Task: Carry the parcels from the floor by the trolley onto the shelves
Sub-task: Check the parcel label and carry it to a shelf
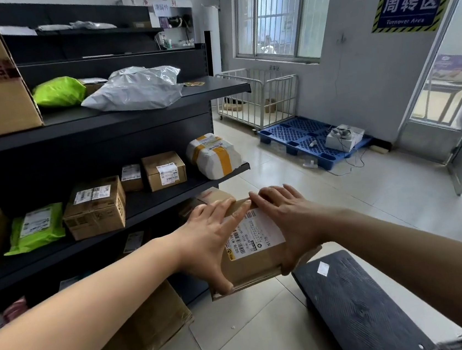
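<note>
Parcel [257, 253] between both hands [202, 237] [294, 219]

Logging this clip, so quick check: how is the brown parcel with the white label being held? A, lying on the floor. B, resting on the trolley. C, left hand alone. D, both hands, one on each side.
D: the left hand and right hand grip the brown parcel from opposite sides, lifted clear of the trolley.

- A parcel depot or courier pick-up point — dark metal shelves [131, 120] carry labelled cardboard boxes [95, 207] and plastic mailer bags [134, 91].
- A blue wall sign [411, 7] reads "Turnover Area".
- A wire cage cart [261, 96] and blue plastic pallet [300, 141] stand on the tiled floor [341, 191] — below a barred window [274, 11].
</note>
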Available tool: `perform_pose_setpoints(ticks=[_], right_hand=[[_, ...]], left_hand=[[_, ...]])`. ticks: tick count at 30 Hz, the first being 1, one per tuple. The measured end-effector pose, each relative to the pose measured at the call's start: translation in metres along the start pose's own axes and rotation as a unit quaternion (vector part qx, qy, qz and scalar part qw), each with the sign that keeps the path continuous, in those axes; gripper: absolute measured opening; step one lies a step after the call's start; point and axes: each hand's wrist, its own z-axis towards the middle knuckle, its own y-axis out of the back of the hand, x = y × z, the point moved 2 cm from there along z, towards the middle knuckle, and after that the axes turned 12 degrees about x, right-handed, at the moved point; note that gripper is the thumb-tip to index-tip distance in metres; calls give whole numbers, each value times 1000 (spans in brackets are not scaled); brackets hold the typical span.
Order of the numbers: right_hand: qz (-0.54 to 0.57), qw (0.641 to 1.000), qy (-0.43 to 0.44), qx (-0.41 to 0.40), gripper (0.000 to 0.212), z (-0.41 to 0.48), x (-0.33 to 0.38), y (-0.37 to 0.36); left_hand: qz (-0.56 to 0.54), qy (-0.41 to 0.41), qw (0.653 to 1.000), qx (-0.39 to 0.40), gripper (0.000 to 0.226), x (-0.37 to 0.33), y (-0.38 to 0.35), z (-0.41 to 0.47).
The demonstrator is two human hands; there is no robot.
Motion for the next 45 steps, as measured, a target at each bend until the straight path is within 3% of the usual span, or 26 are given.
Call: perform_pose_setpoints(ticks=[3,7,12,14,19,27,32,38,45], right_hand=[[41,999,-22,-18,142,-2,-3,-3],[133,986,-95,-43,139,-5,-18,-6],[215,959,-175,-60,129,-5,-23,-6],[223,953,-194,-64,128,-3,-19,-7],[239,943,-227,-55,130,4,-14,-15],[329,920,-212,-4,139,3,-11,-15],[437,890,-120,-37,86,-8,-17,-13],[455,882,-109,-54,62,-5,-16,-18],[427,891,-81,-130,48,-6,-12,-20]], left_hand=[[-10,4,1000,-20,136,8,2,2],[-95,56,988,-104,125,21,6,5],[-204,138,943,-224,82,5,-3,10],[-260,153,920,-251,80,-14,-12,13],[-457,96,857,-220,96,-42,-31,25],[-498,66,836,-219,97,-28,-29,27],[-494,40,842,-211,98,-16,-26,24],[-507,-11,832,-226,78,-9,-13,26],[-543,7,793,-278,54,-14,-16,20]])
